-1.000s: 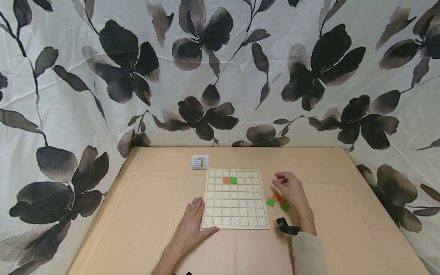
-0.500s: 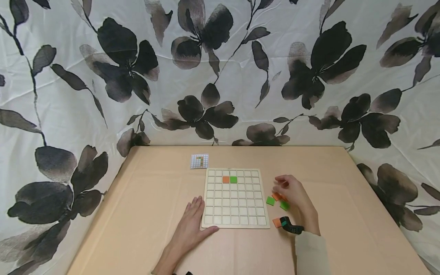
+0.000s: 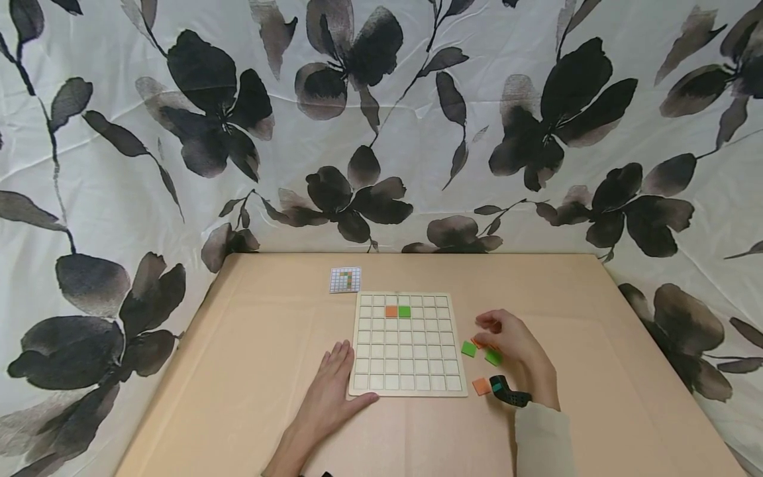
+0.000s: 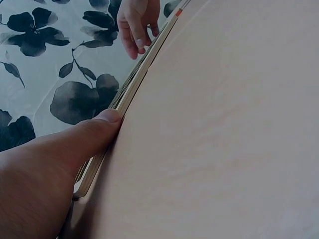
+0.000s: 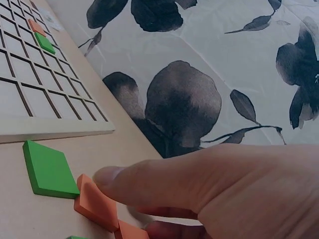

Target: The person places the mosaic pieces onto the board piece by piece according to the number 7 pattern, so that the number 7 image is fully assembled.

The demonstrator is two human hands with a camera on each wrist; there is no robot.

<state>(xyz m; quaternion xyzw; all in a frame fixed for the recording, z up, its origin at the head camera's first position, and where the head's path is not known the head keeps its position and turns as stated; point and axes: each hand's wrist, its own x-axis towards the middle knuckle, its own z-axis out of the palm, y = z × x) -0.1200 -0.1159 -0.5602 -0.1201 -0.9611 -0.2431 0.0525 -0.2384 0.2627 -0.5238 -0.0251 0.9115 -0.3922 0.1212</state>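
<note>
A pale gridded board [image 3: 410, 371] lies mid-table, with one orange tile [image 3: 391, 311] and one green tile [image 3: 405, 311] side by side near its far edge. My left hand [image 3: 328, 387] rests along the board's left side, fingers straight, its thumb [image 4: 107, 115] against the near edge. To the right of the board, my right hand [image 3: 518, 348] is over a few loose tiles, fingers loosely bent. Its thumb tip overlaps an orange tile [image 5: 94, 204] in the right wrist view. Beside that tile are a green tile [image 5: 50, 169] and another orange tile [image 5: 130, 231], partly hidden by the hand.
A small card [image 3: 345, 279] with a printed grid pattern lies beyond the board's far left corner. Another loose green tile [image 3: 493, 358] sits under the right hand's near side. A separate orange tile [image 3: 481, 386] lies by the black wristband [image 3: 509, 392]. Floral fabric [image 3: 381, 132] hangs behind the table.
My right hand has shifted slightly right and nearer to me, its thumb coming down to the orange tiles. The orange tile by the wristband shows more fully. The left hand stays put.
</note>
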